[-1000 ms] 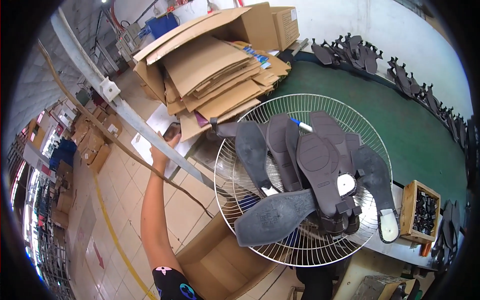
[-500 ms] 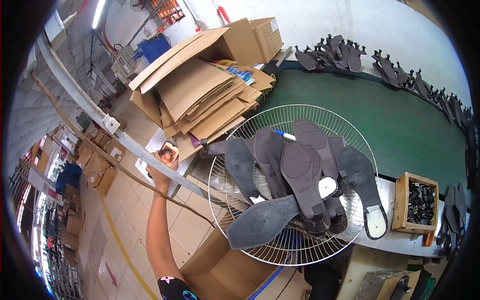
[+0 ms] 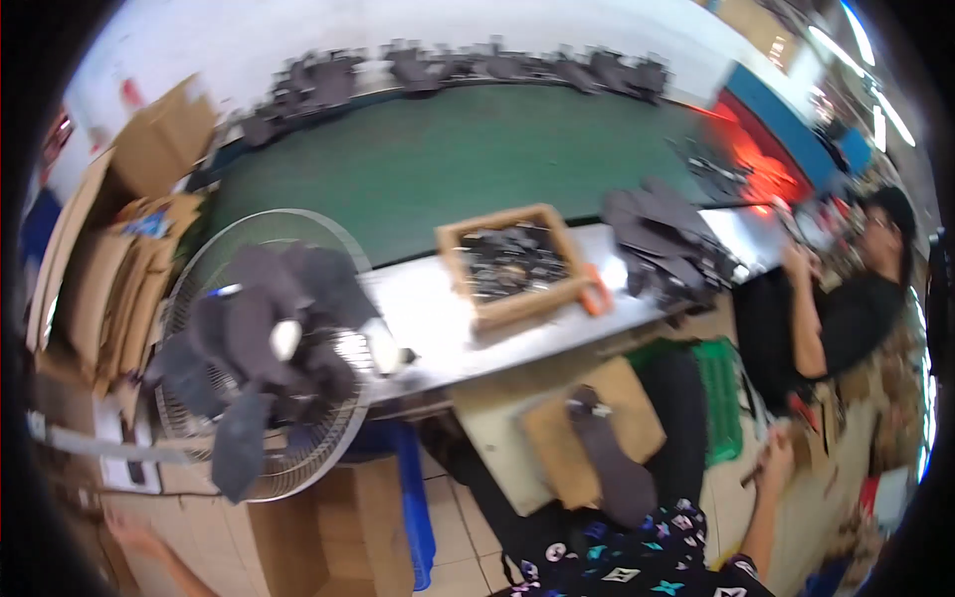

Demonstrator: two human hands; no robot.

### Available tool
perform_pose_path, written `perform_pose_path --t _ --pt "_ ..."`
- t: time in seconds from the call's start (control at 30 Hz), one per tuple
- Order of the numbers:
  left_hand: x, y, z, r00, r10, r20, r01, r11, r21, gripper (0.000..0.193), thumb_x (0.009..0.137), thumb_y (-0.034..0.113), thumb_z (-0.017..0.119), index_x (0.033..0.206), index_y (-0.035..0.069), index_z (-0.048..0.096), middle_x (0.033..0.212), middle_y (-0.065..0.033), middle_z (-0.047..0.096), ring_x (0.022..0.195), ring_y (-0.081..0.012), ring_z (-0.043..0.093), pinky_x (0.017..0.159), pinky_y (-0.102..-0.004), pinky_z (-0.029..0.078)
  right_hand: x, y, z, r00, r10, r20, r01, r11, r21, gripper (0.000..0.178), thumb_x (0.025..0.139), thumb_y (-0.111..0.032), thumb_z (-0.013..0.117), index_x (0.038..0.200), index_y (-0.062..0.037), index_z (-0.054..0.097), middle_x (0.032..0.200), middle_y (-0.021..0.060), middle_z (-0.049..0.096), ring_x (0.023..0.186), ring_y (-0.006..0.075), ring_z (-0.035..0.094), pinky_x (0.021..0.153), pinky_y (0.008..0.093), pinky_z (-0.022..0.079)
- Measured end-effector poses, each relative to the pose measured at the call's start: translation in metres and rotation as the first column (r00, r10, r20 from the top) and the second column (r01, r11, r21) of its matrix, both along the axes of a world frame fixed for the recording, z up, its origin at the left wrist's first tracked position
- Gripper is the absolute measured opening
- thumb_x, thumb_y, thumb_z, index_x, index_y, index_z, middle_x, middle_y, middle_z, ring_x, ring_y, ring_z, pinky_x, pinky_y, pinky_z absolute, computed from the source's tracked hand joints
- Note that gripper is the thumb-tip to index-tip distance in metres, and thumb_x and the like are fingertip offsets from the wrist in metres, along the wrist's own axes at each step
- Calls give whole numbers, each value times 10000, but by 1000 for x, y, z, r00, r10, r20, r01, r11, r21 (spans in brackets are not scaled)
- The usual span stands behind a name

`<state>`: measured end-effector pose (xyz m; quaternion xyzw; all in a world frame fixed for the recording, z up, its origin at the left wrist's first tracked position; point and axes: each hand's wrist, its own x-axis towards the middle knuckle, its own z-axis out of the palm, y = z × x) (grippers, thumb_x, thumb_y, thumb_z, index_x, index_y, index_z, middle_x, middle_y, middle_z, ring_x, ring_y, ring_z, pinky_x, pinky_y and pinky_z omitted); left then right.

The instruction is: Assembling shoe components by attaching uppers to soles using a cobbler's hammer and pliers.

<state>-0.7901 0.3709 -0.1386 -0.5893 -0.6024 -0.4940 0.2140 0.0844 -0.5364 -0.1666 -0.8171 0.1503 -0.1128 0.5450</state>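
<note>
At the lower left is my left hand (image 3: 137, 534), below a white sheet (image 3: 111, 441) with a dark object on it; its fingers are smeared by motion. My right hand (image 3: 776, 460), at the lower right, is closed around a tool whose dark, narrow end (image 3: 750, 477) sticks out; blur hides its kind. Between the hands, a dark grey shoe sole (image 3: 609, 453) lies on a tan block (image 3: 545, 430) over my lap. Several grey soles (image 3: 261, 323), some with white heel patches, are piled on a round wire fan guard (image 3: 350, 423) to the left.
A wooden box (image 3: 517, 311) of small black pieces, orange-handled tool (image 3: 596, 291) and sole pile (image 3: 668, 239) sit on the metal ledge. Behind runs a green belt (image 3: 448, 149) lined with soles. Cardboard (image 3: 95, 289) stands left; a co-worker (image 3: 846, 313) sits right, near a red glow.
My view has swung right, bringing my lap, right hand and the co-worker into sight. My left hand, earlier holding a small object by the white sheet, is now lower, away from it.
</note>
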Motion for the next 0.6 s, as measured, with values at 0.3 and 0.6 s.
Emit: perform_pose_path --t 0.3,0.6 --pt "489 -416 75 455 -597 661 862 480 -159 211 917 112 576 1079 -14 622 1123 -138 616 1054 -228 594 896 -378 496 -16 185 104 748 623 228 -660 733 165 112 913 -104 705 971 -18 662 1103 155 698 453 44 456 392 197 339" --pt "696 -436 23 124 -918 376 912 -44 -407 409 802 136 800 1167 -8 686 1154 -204 704 1147 -322 662 1028 -392 484 -35 307 118 231 898 374 -973 217 78 126 862 -21 736 974 25 703 943 91 727 846 164 688 805 307 544"
